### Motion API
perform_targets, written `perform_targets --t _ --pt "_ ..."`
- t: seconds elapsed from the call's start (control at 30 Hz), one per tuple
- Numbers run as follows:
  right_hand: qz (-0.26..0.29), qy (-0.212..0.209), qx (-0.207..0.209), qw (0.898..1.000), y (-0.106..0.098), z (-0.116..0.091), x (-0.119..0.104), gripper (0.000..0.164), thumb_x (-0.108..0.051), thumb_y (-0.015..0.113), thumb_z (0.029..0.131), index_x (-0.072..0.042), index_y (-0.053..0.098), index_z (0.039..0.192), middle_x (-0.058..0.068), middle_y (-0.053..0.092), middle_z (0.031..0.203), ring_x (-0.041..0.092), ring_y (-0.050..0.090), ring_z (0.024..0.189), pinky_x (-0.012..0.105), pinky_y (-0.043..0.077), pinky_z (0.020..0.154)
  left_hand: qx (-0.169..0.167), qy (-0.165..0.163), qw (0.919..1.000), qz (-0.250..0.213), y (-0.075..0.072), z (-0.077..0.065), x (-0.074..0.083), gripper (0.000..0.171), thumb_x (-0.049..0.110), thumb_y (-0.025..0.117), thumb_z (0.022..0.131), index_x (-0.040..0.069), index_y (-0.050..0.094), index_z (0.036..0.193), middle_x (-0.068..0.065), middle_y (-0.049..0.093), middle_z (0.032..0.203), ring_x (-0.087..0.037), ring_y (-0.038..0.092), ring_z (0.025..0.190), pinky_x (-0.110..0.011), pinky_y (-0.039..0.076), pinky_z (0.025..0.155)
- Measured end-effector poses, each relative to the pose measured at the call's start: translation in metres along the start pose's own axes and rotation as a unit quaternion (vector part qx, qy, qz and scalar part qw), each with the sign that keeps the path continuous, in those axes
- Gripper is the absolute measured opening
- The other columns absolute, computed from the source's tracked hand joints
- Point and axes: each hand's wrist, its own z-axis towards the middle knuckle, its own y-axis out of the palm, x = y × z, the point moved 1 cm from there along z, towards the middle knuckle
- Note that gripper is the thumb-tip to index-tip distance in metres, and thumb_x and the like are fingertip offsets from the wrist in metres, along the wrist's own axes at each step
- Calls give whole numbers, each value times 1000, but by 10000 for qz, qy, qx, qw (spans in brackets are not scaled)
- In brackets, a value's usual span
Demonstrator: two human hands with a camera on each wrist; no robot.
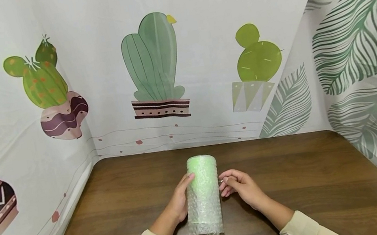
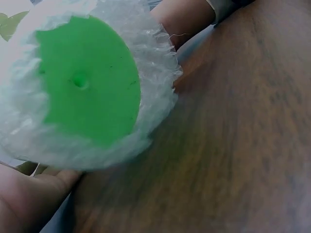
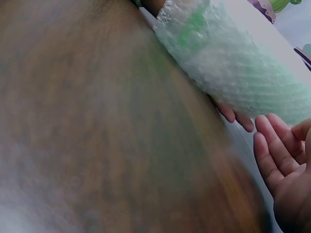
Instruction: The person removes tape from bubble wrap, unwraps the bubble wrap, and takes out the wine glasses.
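A green cylinder wrapped in clear bubble wrap is held over the table in front of me. My left hand grips it from the left, thumb on its upper side; two fingertips of that hand show beneath it in the right wrist view. In the left wrist view its near end is a flat green disc with a small central hole, ringed by crumpled wrap edges. My right hand is beside the cylinder's right side, fingers loosely bent, fingertips close to the wrap and nothing visible in its grasp.
The brown wooden table stretches out around the hands. A white cloth backdrop with printed cacti rises along its back and left edges, and leaf-printed cloth hangs at the right.
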Motion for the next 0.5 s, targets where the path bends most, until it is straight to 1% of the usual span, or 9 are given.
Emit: perform_targets --t 0.07,0.17,0.23,0.3,0.33,0.4,0.43,0.5 --pt "21 -25 -73 10000 0 0 0 32 -11 50 105 13 53 126 44 63 98 19 74 75 39 62 71 -83 22 10000 -43 0 0 0 62 45 40 105 20 22 158 -6 58 118 -18 61 102 -38 53 90" --pt "26 -56 -80 9999 -1 0 1 31 -10 50 105 14 53 124 42 63 93 19 73 73 39 62 69 -137 30 9999 -73 1 0 0 58 45 39 106 20 25 157 -3 60 113 -17 62 99 -38 54 89" --pt "0 -40 -17 10000 0 0 2 29 -9 50 104 15 54 121 36 64 86 18 72 69 38 62 67 -133 41 9999 -62 1 0 0 59 45 40 106 18 26 157 -2 61 113 -17 62 99 -37 54 89" --pt "-29 23 87 10000 0 0 3 27 -7 51 104 15 56 118 26 64 80 16 70 65 35 61 65 -104 35 9999 -50 1 0 1 61 45 42 105 14 28 157 -2 62 111 -16 63 98 -37 54 89" --pt "-48 69 147 9999 0 0 3 26 -7 51 104 15 57 117 21 63 78 15 68 64 34 61 64 -98 28 9999 -32 1 0 1 62 45 43 105 12 29 156 -2 62 111 -16 63 98 -37 54 88" --pt "-97 147 239 9996 0 1 4 25 -6 53 103 14 58 117 13 62 77 14 67 63 32 61 63 -64 2 10000 -9 1 -1 1 64 46 44 104 13 29 157 -3 63 110 -17 64 97 -37 55 88" --pt "-111 179 268 9994 0 1 4 25 -6 53 103 14 59 117 11 62 77 14 67 64 32 61 62 -55 -14 10000 8 1 -1 1 64 46 45 104 13 29 157 -3 63 110 -17 64 97 -38 55 88" --pt "-128 235 280 9992 0 1 4 25 -7 55 102 12 60 117 11 63 80 15 68 66 32 61 62 -36 -53 10000 43 1 -1 1 65 47 46 103 15 27 158 -5 62 111 -18 63 98 -38 55 87"
